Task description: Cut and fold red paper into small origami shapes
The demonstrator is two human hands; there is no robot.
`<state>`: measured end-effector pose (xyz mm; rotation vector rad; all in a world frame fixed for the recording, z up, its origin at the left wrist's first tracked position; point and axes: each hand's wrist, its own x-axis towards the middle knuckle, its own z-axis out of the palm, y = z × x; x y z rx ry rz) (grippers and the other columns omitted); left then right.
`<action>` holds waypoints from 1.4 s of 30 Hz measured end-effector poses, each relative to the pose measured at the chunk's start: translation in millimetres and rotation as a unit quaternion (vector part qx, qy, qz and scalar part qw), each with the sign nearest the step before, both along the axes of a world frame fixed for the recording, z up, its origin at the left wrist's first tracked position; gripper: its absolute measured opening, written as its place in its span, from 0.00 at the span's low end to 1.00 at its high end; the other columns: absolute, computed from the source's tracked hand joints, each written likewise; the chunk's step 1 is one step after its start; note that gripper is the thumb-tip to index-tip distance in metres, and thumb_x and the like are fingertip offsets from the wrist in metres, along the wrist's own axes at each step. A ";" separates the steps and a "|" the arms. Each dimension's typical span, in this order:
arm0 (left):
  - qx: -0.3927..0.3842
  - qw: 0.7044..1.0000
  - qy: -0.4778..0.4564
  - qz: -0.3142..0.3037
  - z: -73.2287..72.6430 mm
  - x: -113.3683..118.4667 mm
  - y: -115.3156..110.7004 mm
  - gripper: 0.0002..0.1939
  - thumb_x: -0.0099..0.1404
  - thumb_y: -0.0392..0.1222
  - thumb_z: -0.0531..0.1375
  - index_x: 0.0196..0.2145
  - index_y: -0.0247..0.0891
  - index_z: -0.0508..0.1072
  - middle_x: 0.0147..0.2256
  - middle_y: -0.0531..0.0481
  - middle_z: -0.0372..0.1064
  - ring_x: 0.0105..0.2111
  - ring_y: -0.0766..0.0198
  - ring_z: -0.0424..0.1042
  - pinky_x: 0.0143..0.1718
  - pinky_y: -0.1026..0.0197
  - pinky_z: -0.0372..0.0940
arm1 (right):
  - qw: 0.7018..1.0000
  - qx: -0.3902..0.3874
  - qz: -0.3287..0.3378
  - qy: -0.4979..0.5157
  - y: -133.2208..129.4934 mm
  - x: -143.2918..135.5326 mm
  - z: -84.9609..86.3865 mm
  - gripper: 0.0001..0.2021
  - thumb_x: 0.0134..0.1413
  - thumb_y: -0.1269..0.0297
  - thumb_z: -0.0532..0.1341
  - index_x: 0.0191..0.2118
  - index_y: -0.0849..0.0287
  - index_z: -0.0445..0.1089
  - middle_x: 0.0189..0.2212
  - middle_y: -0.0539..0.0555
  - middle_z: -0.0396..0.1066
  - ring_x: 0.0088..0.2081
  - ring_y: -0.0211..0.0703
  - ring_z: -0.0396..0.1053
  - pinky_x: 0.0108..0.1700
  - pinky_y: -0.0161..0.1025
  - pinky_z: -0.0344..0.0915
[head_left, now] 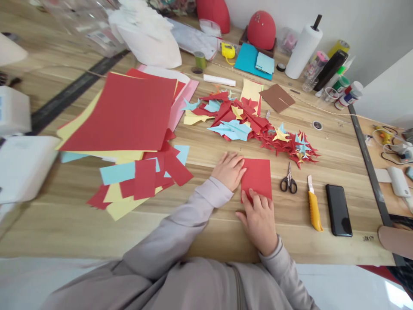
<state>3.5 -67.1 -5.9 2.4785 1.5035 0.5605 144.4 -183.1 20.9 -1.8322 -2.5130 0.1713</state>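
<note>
No readable text, the dark tabletop marks illegibly small.

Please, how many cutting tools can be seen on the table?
2: the scissors, to the right of the red sheet, and the cutter, between the scissors and the phone. More may be hidden under the paper pile.

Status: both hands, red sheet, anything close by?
Left hand at left edge of red sheet; right hand over its near edge. Sheet on tabletop. Scissors to the right, not touching it.
</note>
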 end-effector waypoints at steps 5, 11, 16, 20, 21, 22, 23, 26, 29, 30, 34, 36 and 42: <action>-0.011 0.999 -0.046 -0.025 -5.9 -14.3 8.7 0.20 0.68 0.42 0.45 0.49 0.37 0.73 0.52 0.46 0.69 0.57 0.54 0.60 0.60 0.43 0.51 | 1.000 0.005 -0.007 -0.019 3.0 -3.3 2.1 0.28 0.57 0.51 0.57 0.60 0.55 0.59 0.54 0.60 0.63 0.47 0.53 0.59 0.47 0.50 0.58; -0.024 0.997 -0.061 -0.037 -4.1 -14.3 8.9 0.20 0.67 0.40 0.46 0.50 0.37 0.72 0.53 0.46 0.68 0.58 0.54 0.59 0.60 0.43 0.50 | 0.997 0.007 -0.036 -0.061 14.3 -16.5 9.5 0.28 0.58 0.48 0.53 0.60 0.56 0.59 0.40 0.60 0.65 0.38 0.52 0.59 0.38 0.47 0.57; -0.018 0.997 -0.070 -0.033 -5.8 -13.5 7.9 0.20 0.67 0.40 0.46 0.50 0.38 0.72 0.53 0.45 0.68 0.58 0.53 0.58 0.61 0.43 0.49 | 0.995 0.008 -0.050 -0.088 25.4 -25.7 14.0 0.25 0.60 0.50 0.52 0.58 0.57 0.62 0.36 0.59 0.63 0.37 0.51 0.59 0.35 0.45 0.56; -0.026 0.997 -0.067 -0.040 -2.8 -13.6 7.6 0.20 0.67 0.40 0.46 0.50 0.36 0.71 0.53 0.45 0.67 0.58 0.52 0.58 0.61 0.43 0.49 | 0.993 0.015 -0.061 -0.103 37.4 -28.6 13.2 0.24 0.62 0.53 0.50 0.59 0.57 0.60 0.36 0.59 0.64 0.36 0.49 0.62 0.36 0.44 0.55; -0.030 0.996 -0.065 -0.042 -1.5 -13.8 7.6 0.20 0.67 0.40 0.46 0.50 0.36 0.71 0.53 0.45 0.67 0.58 0.52 0.57 0.61 0.42 0.49 | 0.992 0.015 -0.061 -0.107 40.1 -29.0 12.8 0.24 0.63 0.54 0.50 0.60 0.57 0.59 0.35 0.58 0.65 0.35 0.48 0.63 0.36 0.43 0.55; -0.034 0.996 -0.064 -0.044 -0.2 -14.0 7.6 0.20 0.67 0.39 0.46 0.51 0.36 0.71 0.54 0.45 0.67 0.58 0.52 0.57 0.61 0.42 0.49 | 0.992 0.013 -0.061 -0.112 42.6 -29.5 12.5 0.24 0.63 0.54 0.49 0.61 0.57 0.58 0.35 0.58 0.65 0.34 0.47 0.63 0.36 0.43 0.55; -0.037 0.996 -0.063 -0.046 1.1 -14.1 7.6 0.20 0.67 0.39 0.46 0.51 0.36 0.71 0.54 0.45 0.67 0.58 0.51 0.57 0.61 0.42 0.49 | 0.991 0.011 -0.062 -0.117 45.0 -30.1 12.5 0.23 0.63 0.55 0.49 0.61 0.57 0.57 0.34 0.57 0.66 0.33 0.46 0.64 0.36 0.43 0.55; -0.040 0.996 -0.063 -0.045 3.6 -14.1 7.6 0.20 0.67 0.39 0.46 0.51 0.36 0.71 0.54 0.45 0.67 0.58 0.51 0.57 0.61 0.41 0.48 | 0.989 0.001 -0.067 -0.132 51.6 -32.3 13.8 0.23 0.64 0.57 0.49 0.62 0.57 0.56 0.34 0.57 0.68 0.32 0.45 0.67 0.36 0.42 0.56; -0.039 0.996 -0.062 -0.044 4.3 -13.7 7.4 0.20 0.67 0.39 0.46 0.50 0.36 0.72 0.53 0.45 0.67 0.58 0.50 0.57 0.60 0.41 0.49 | 0.987 -0.013 -0.073 -0.140 59.9 -34.2 15.2 0.23 0.65 0.57 0.47 0.62 0.57 0.56 0.33 0.58 0.70 0.30 0.43 0.69 0.35 0.41 0.57; -0.039 0.996 -0.062 -0.044 4.2 -13.6 7.3 0.20 0.67 0.39 0.46 0.50 0.36 0.72 0.53 0.45 0.67 0.58 0.50 0.57 0.60 0.41 0.49 | 0.987 -0.018 -0.075 -0.142 63.0 -34.6 15.2 0.22 0.65 0.57 0.46 0.61 0.57 0.56 0.32 0.57 0.70 0.30 0.43 0.70 0.33 0.40 0.57; -0.039 0.996 -0.064 -0.043 2.3 -13.9 7.4 0.20 0.67 0.40 0.46 0.50 0.36 0.72 0.53 0.45 0.67 0.58 0.51 0.58 0.60 0.41 0.49 | 0.986 -0.032 -0.082 -0.145 71.9 -33.7 12.6 0.23 0.66 0.56 0.44 0.62 0.56 0.54 0.29 0.56 0.71 0.26 0.42 0.71 0.29 0.37 0.57; -0.034 0.996 -0.066 -0.043 0.7 -14.5 7.4 0.20 0.67 0.40 0.46 0.50 0.35 0.72 0.53 0.45 0.67 0.58 0.51 0.58 0.60 0.41 0.49 | 0.986 -0.028 -0.080 -0.142 73.0 -32.6 10.9 0.23 0.65 0.56 0.45 0.63 0.55 0.54 0.29 0.56 0.72 0.27 0.43 0.72 0.28 0.37 0.57; -0.013 0.996 -0.078 -0.051 -4.6 -16.4 7.2 0.20 0.68 0.40 0.46 0.51 0.34 0.71 0.54 0.43 0.67 0.58 0.51 0.58 0.60 0.42 0.50 | 0.988 -0.014 -0.078 -0.134 71.1 -30.7 8.5 0.23 0.65 0.59 0.46 0.63 0.54 0.53 0.29 0.56 0.72 0.28 0.42 0.72 0.30 0.37 0.58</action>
